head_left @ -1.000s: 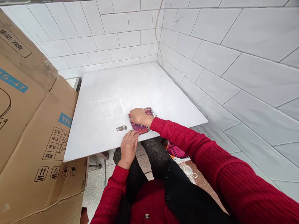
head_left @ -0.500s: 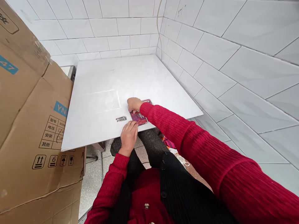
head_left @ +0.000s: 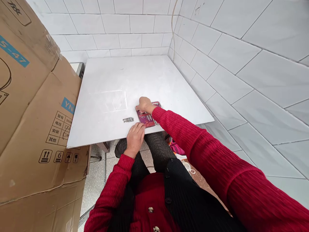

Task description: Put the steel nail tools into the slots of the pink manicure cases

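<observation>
A flat purple-red tool case [head_left: 146,120], like a manicure set with slim silver tools in it, lies open near the front edge of the white board. My right hand [head_left: 145,104] is over its far left part, fingers curled down and closed; what they pinch is hidden beneath the hand. My left hand [head_left: 135,137] rests at the board's front edge, its fingers stretched out and touching the case's near left corner. Just left of the case, several small dark metallic pieces [head_left: 128,120] lie in a tight group, too small to name.
The white board [head_left: 103,71] reaches back to tiled walls. A tall cardboard box [head_left: 36,106] stands close along the left side. A pale cable [head_left: 172,29] hangs in the wall corner. My knees [head_left: 156,148] are under the board's front edge, with a pink item [head_left: 177,148] beside them.
The view has shifted a little. My right hand has moved slightly up and away from the case's middle, uncovering more of the tools. My left hand stays at the near corner.
</observation>
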### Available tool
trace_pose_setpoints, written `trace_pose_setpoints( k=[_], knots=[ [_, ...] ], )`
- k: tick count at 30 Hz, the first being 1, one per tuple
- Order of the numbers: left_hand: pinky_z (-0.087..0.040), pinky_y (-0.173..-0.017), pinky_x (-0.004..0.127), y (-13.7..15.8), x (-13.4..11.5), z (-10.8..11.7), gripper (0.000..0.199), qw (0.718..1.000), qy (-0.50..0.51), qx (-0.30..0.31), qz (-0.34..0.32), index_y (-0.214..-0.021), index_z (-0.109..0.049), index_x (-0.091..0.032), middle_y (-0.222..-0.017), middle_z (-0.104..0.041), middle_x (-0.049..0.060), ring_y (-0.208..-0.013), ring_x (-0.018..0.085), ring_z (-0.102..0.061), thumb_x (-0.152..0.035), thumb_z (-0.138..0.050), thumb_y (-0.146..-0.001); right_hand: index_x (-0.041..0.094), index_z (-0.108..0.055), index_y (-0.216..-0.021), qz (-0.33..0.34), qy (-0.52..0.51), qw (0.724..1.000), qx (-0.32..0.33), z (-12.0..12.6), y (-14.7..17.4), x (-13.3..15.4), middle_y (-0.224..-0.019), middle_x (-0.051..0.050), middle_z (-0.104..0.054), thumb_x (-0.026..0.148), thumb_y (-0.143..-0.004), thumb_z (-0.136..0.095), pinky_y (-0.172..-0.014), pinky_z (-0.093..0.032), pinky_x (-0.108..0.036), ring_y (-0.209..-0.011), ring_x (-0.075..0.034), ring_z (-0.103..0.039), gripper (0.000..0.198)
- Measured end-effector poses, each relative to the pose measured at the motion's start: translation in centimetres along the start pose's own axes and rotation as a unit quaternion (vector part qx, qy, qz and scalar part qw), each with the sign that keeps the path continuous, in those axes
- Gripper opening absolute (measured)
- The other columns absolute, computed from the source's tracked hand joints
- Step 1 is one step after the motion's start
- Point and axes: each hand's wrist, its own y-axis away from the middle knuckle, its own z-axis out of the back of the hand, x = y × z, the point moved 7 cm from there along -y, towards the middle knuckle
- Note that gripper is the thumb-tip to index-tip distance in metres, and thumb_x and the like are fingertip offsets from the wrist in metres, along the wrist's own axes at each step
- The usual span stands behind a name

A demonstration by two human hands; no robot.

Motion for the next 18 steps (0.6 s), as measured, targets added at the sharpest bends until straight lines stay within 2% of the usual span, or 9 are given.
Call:
trace_pose_setpoints(
  k=[3, 6, 9, 13, 15, 18],
  knots=[
    [-0.052, -0.109, 0.046, 0.1, -0.2, 0.1, 0.029, 1.0, -0.007, -0.013, -0.015, -0.122, -0.07, -0.018, -0.129, -0.072, 0.01, -0.128, 0.026, -0.062, -0.018, -0.046, -0.105, 0.008, -0.074, -0.078, -0.008, -0.06, 0.998, -0.019, 1.1, -0.6, 0.2, -0.062, -0.007, -0.069, 0.019, -0.087, -0.067, -0.073, -0.058, -0.028, -0.058, -0.017, -0.064, 0.016],
    [-0.053, -0.108, 0.046, 0.2, -0.3, 0.3, 0.027, 0.999, -0.015, -0.033, -0.029, -0.121, -0.069, -0.017, -0.129, -0.073, 0.009, -0.126, 0.026, -0.063, -0.017, -0.048, -0.105, 0.008, -0.074, -0.081, 0.023, -0.054, 0.998, -0.007, 1.8, -1.0, 1.4, -0.067, -0.008, -0.071, 0.02, -0.088, -0.065, -0.069, -0.058, -0.027, -0.058, -0.016, -0.064, 0.016],
    [-0.053, -0.107, 0.046, 0.4, -0.4, 0.4, 0.026, 0.998, -0.022, -0.043, -0.036, -0.122, -0.069, -0.019, -0.129, -0.073, 0.009, -0.126, 0.026, -0.063, -0.017, -0.049, -0.104, 0.009, -0.074, -0.083, 0.099, 0.019, 0.995, 0.003, 1.8, -1.0, 4.0, -0.075, -0.01, -0.074, 0.021, -0.087, -0.067, -0.068, -0.057, -0.027, -0.066, -0.019, -0.068, 0.015],
    [-0.054, -0.108, 0.046, 0.6, -0.4, 0.3, 0.027, 0.998, -0.029, -0.045, -0.044, -0.124, -0.068, -0.019, -0.13, -0.072, 0.008, -0.128, 0.026, -0.063, -0.015, -0.05, -0.104, 0.01, -0.076, -0.091, 0.232, 0.147, 0.961, 0.014, 0.2, 0.2, 8.4, -0.095, -0.012, -0.078, 0.022, -0.082, -0.073, -0.072, -0.055, -0.028, -0.085, -0.025, -0.073, 0.015],
    [-0.054, -0.107, 0.047, 0.6, -0.3, 0.2, 0.029, 0.998, -0.034, -0.042, -0.044, -0.125, -0.068, -0.02, -0.13, -0.072, 0.008, -0.128, 0.026, -0.063, -0.016, -0.049, -0.104, 0.011, -0.076, -0.094, 0.261, 0.179, 0.947, 0.047, -0.9, 1.0, 9.8, -0.096, -0.012, -0.078, 0.02, -0.083, -0.072, -0.072, -0.055, -0.029, -0.087, -0.025, -0.073, 0.016],
    [-0.054, -0.106, 0.047, 0.5, -0.3, 0.2, 0.029, 0.997, -0.039, -0.045, -0.046, -0.125, -0.068, -0.019, -0.129, -0.073, 0.009, -0.127, 0.026, -0.064, -0.015, -0.048, -0.104, 0.012, -0.077, -0.094, 0.265, 0.186, 0.943, 0.074, -1.4, 1.7, 10.2, -0.094, -0.011, -0.079, 0.019, -0.085, -0.068, -0.072, -0.055, -0.028, -0.086, -0.024, -0.074, 0.014]
  ],
)
